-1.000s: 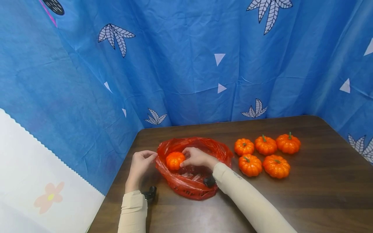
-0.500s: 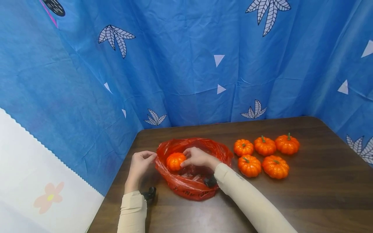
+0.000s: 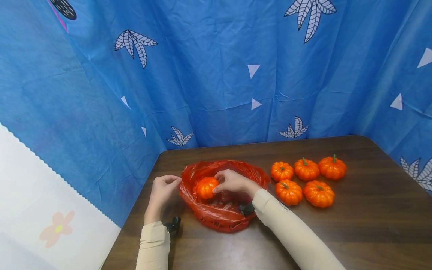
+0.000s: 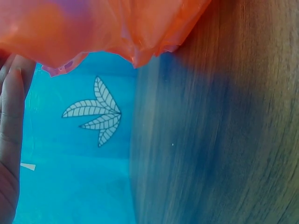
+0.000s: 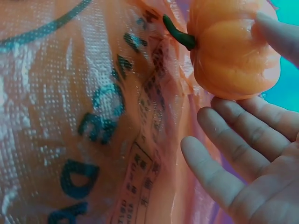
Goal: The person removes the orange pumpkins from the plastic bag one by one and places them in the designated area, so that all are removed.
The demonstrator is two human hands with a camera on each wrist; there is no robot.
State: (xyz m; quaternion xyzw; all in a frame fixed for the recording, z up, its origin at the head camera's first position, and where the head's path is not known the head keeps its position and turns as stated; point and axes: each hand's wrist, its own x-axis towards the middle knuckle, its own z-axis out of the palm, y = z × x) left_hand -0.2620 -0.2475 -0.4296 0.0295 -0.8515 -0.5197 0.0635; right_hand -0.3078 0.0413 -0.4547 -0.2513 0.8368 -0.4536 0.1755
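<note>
A red plastic bag (image 3: 222,222) with dark printing lies on the table, its mouth spread wide. My left hand (image 3: 162,193) pinches the bag's left rim between thumb and fingertips. In the left wrist view that hand (image 4: 11,126) shows at the edge, right at the bag (image 4: 107,28). Over the bag's mouth, my right hand (image 3: 233,182) grips a small orange pumpkin (image 3: 206,188) between thumb and fingers. Seen from the right wrist, the pumpkin (image 5: 233,56) has a green stem pointing toward the printed bag wall (image 5: 93,121); the lower fingers are spread beneath it.
Several more small pumpkins (image 3: 289,192) stand in two rows on the brown wooden table (image 3: 371,210), right of the bag. A blue patterned curtain (image 3: 222,75) hangs behind the table. A white cloth with a flower (image 3: 57,228) is at the left. Both wrists wear black cameras (image 3: 173,224).
My right hand has shifted slightly right with the pumpkin, which has tilted a little in its grip. The left hand has stayed at the bag's rim.
</note>
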